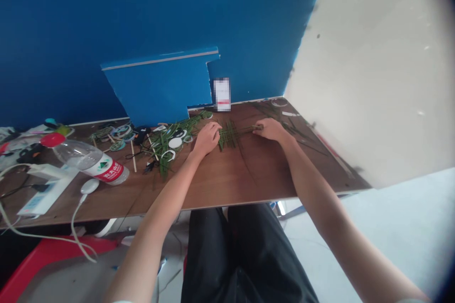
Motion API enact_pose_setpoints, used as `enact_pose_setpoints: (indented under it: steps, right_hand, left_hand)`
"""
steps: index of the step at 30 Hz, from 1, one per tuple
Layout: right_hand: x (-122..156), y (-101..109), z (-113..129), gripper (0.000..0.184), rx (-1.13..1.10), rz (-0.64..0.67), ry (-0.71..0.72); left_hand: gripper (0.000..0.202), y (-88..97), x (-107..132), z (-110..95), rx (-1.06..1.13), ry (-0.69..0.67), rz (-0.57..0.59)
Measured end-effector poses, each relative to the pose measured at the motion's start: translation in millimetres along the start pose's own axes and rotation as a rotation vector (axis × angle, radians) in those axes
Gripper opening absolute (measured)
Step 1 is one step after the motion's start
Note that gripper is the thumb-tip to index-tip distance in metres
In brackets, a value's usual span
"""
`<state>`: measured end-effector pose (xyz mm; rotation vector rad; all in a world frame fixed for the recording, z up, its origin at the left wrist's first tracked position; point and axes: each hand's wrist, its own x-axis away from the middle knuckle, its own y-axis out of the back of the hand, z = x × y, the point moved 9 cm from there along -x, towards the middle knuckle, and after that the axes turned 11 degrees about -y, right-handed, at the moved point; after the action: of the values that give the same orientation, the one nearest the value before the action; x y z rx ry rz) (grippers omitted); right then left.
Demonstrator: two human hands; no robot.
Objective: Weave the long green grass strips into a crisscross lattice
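A small mat of woven green leaf strips (229, 135) lies on the brown wooden table (227, 175). My left hand (207, 137) rests on the mat's left edge, fingers curled down onto the strips. My right hand (270, 129) is at the mat's right side, fingers pinched on a green strip (249, 128) that sticks out of the weave. Both forearms reach forward over the table's near edge.
Loose green strips, round white and green rings and thin sticks (133, 156) lie left of the mat. A plastic water bottle (88, 158) lies on its side by a white power strip (44, 191). A blue board (159, 87) leans against the blue wall. More strips lie at the far right (284, 120).
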<state>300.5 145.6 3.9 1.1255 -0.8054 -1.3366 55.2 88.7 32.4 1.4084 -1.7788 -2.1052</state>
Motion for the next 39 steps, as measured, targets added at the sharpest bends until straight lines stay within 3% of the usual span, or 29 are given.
enact_pose_setpoints:
  steps: [10, 13, 18, 21, 24, 27, 30, 33, 36, 39]
  right_hand:
    - [3, 7, -4, 0.022, -0.04, -0.041, -0.095]
    - [4, 16, -26, 0.023, -0.015, -0.128, -0.275]
    - [22, 31, -88, 0.028, -0.054, -0.298, -0.706]
    - [36, 40, -112, 0.033, -0.08, -0.425, -0.844]
    - [40, 47, -113, 0.038, -0.098, -0.516, -0.838]
    - [36, 48, -96, 0.046, -0.116, -0.557, -0.76]
    - [22, 39, -68, 0.053, -0.104, -0.435, -0.634]
    - [13, 26, -45, 0.044, -0.074, -0.284, -0.532]
    - [19, 24, -55, 0.041, -0.063, -0.246, -0.63]
    - [30, 31, -76, 0.05, -0.099, -0.342, -0.757]
  left_hand:
    - [0.038, -35.3, 4, 16, 0.003, 0.005, 0.233]
    - [0.038, -35.9, 5, 17, 0.009, 0.014, 0.243]
    - [0.039, -34.7, 5, 16, 0.0, 0.018, 0.239]
    - [0.038, -34.5, 6, 17, -0.006, 0.024, 0.233]
    - [0.037, -34.1, 7, 19, -0.008, 0.039, 0.219]
    - [0.036, -33.2, 9, 22, -0.01, 0.065, 0.205]
    - [0.035, -31.8, 9, 23, -0.012, 0.078, 0.195]
    - [0.034, -30.2, 9, 22, -0.012, 0.073, 0.189]
    - [0.035, -30.6, 9, 22, -0.013, 0.069, 0.196]
    - [0.036, -32.1, 10, 23, -0.017, 0.074, 0.204]
